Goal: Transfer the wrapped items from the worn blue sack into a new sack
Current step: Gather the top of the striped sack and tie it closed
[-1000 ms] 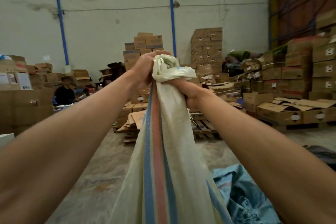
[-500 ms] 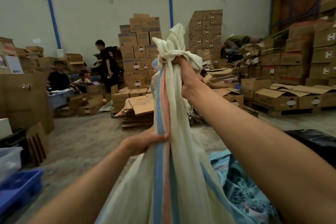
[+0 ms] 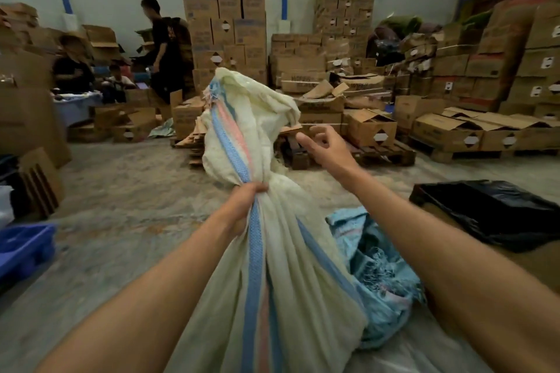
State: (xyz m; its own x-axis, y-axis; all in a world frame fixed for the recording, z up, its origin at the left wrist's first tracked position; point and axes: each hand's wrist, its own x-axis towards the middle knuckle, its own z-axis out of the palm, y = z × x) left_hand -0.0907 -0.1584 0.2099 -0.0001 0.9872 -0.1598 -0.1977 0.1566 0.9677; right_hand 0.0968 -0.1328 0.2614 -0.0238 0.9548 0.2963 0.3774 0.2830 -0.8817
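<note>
A: Centre frame, the new sack (image 3: pixel 272 266), cream with a blue-and-pink stripe. Left hand (image 3: pixel 244 206) is clamped round its gathered neck. Half a second back that hand was lower on the side and the right was up top on the knot.

B: And the right hand (image 3: pixel 325 147) now?

A: Off the cloth, fingers loosely spread, holding nothing, just beside the loose top, which has flopped open above the left fist. So the grip moved from right to left. My read: filling is over and this is closing up, or re-opening; can't tell which.

B: Worn blue sack?

A: Worn blue sack (image 3: pixel 372 266) lies crumpled on the floor, touching the new one's right side, looks slack. No wrapped items visible anywhere.

B: Clutter?

A: Black plastic sheet (image 3: pixel 488 212) right, blue crate (image 3: pixel 21 248) left, stacked cartons (image 3: pixel 224 27) and a pallet (image 3: pixel 385 154) behind, people (image 3: pixel 165 48) working far left. Nothing crowds the hands.
</note>
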